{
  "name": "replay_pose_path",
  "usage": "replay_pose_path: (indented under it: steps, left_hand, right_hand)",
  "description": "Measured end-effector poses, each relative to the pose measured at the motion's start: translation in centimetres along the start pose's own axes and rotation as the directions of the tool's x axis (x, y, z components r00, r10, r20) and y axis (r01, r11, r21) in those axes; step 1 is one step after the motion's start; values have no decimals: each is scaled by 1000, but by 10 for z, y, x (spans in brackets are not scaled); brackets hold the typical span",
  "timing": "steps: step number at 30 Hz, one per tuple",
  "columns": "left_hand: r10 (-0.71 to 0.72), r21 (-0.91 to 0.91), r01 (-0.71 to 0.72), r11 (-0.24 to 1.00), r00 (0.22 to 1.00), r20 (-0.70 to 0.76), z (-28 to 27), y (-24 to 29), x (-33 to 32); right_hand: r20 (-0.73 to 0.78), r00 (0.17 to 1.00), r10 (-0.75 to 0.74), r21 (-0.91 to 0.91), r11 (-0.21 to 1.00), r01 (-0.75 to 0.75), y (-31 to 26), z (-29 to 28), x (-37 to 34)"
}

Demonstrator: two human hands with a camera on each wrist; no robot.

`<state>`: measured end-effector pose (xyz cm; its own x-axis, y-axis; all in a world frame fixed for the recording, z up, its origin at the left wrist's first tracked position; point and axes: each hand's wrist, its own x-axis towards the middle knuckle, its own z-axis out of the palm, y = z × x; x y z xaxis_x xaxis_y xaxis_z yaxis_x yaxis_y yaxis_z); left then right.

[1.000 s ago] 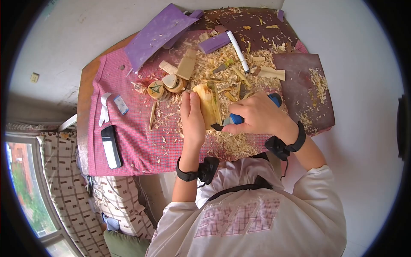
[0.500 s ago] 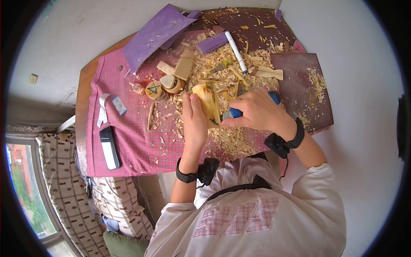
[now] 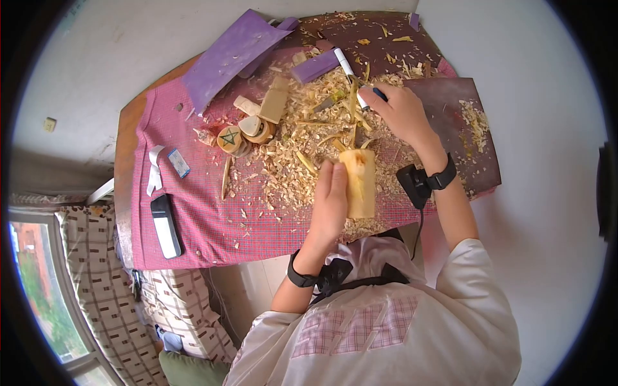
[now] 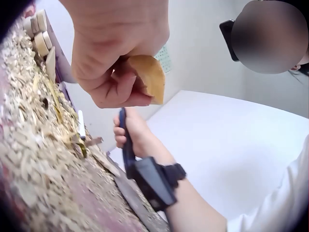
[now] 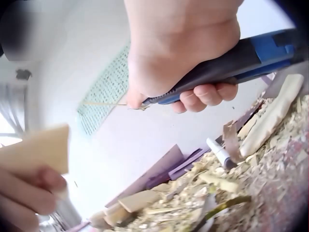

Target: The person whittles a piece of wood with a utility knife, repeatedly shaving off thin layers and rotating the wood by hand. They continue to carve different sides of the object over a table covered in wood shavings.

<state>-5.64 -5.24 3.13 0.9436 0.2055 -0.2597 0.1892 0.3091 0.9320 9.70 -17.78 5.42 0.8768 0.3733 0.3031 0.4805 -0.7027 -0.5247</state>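
Note:
My left hand (image 3: 330,199) grips a curved piece of pale yellow wood (image 3: 362,186) upright above the near part of the shavings. The wood's curved end shows in the left wrist view, between fingers and thumb. My right hand (image 3: 404,116) is raised farther back on the right, apart from the wood. It grips a blue and black utility knife (image 5: 270,50), plain in the right wrist view. At its thumb a thin yellowish strip (image 5: 104,103) sticks out, also seen in the head view.
Wood shavings (image 3: 290,174) cover much of the pink checked cloth (image 3: 193,225). Around them lie a white marker (image 3: 343,62), purple sheets (image 3: 235,55), wood blocks (image 3: 275,103), a round piece with a star (image 3: 230,139) and a phone (image 3: 165,226). A dark board (image 3: 450,122) stands right.
The knife has left the wood; my right hand has moved back and up with it and a thin strip. My left hand has shifted right and nearer with the wood, turning its smooth face up.

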Motion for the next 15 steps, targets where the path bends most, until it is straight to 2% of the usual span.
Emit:
replay_pose_path:
  steps: [1, 2, 3, 4, 5, 6, 7, 8, 10, 11, 13, 14, 15]
  left_hand:
    - [-1, -4, 1, 1000, 1000, 4, -3, 2, 3]
    - [-12, -79, 8, 997, 999, -51, -11, 7, 8]
    - [-24, -152, 7, 988, 994, -110, -15, 12, 12]
    - [-23, -152, 5, 988, 993, -117, -17, 13, 14]
    - [-3, -133, -20, 991, 986, -164, -18, 14, 17]
    - [19, -110, -43, 993, 978, -207, -21, 16, 19]
    - [31, -111, -48, 993, 988, -152, -27, 12, 25]
    - [31, -106, -47, 993, 988, -149, -25, 11, 26]
    - [-33, -327, -89, 941, 936, -349, -14, 15, 25]
    - [-33, -327, -89, 941, 936, -350, -18, 14, 25]
    - [17, -423, -22, 906, 1000, -14, -32, 13, 26]
    - [16, -425, -23, 905, 1000, -18, -35, 13, 27]
    - [53, -487, -33, 873, 998, 26, -36, 14, 30]
  right_hand:
    - [11, 997, 77, 82, 994, -78, 3, -3, 1]
    - [14, 997, 75, 78, 994, -76, 4, -6, 0]
    - [53, 989, 138, 105, 984, -143, -1, -11, 0]
    - [93, 976, 198, 132, 969, -209, -4, -13, -1]
    - [95, 976, 194, 138, 969, -206, -6, -11, -2]
    - [118, 982, 149, 5, 989, -151, -8, -10, -4]
    - [145, 983, 111, -128, 987, -93, -10, -8, -7]
    - [142, 983, 115, -124, 987, -97, -11, -7, -9]
    - [168, 982, 89, -263, 964, -42, -13, -6, -13]
    - [168, 982, 89, -263, 964, -42, -12, -7, -14]
    - [337, 941, 19, -124, 992, 25, -10, -10, -16]
    - [341, 940, 16, -123, 992, 27, -13, -10, -17]
    - [239, 971, 21, -146, 989, 15, -17, -11, -19]
